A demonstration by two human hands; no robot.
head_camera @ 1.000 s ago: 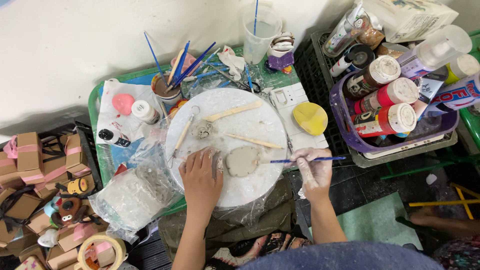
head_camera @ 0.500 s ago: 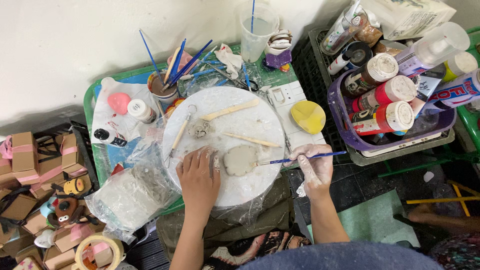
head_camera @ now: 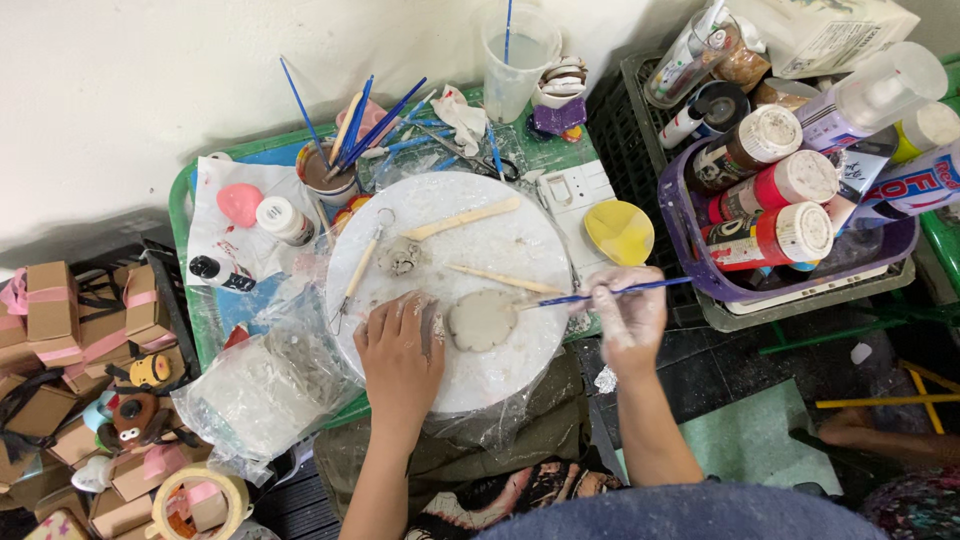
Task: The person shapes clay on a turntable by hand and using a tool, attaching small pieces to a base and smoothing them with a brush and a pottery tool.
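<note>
- White wall backs a green tray table (head_camera: 182,215) crowded with craft supplies; a round white board (head_camera: 500,370) sits at its middle.
- On the board lies a flat grey clay disc (head_camera: 481,320) with a scalloped edge, near the front and between the two hands.
- The left hand (head_camera: 398,350) rests palm down on the board, fingers loosely spread, its fingertips just beside the disc (holding nothing).
- The right hand (head_camera: 628,312), dusted with clay, pinches a blue-handled brush (head_camera: 600,294) whose tip reaches the disc's right edge.
- Farther back on the board: a small clay lump (head_camera: 402,258), two wooden modelling sticks (head_camera: 462,219) and a wire loop tool (head_camera: 361,268).
- A cup of blue brushes (head_camera: 328,172) stands behind the board, a yellow sponge-like disc (head_camera: 618,232) to its right.
- A purple basket (head_camera: 682,240) of paint bottles sits further right; crumpled clear plastic (head_camera: 262,385) lies to the left.
</note>
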